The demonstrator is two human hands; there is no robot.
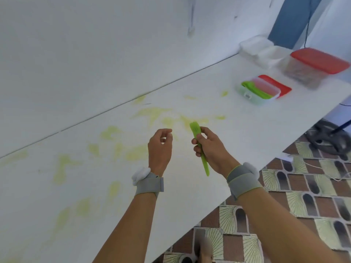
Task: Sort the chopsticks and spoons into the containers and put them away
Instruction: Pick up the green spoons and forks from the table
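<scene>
Right hand (210, 149) grips a green utensil (199, 147) above the white table (57, 186), fingers wrapped round it. Left hand (160, 147) loosely curled, holding nothing. Open container (258, 91) of green utensils sits well apart, far right.

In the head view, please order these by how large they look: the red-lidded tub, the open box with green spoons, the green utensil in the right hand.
1. Red-lidded tub
2. Open box, green utensil: similar; utensil nearer, so unsure.

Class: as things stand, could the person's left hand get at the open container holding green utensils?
Probably, with a stretch: the left hand holds nothing and bare table lies between, though the open container sits far off to the right.
</scene>
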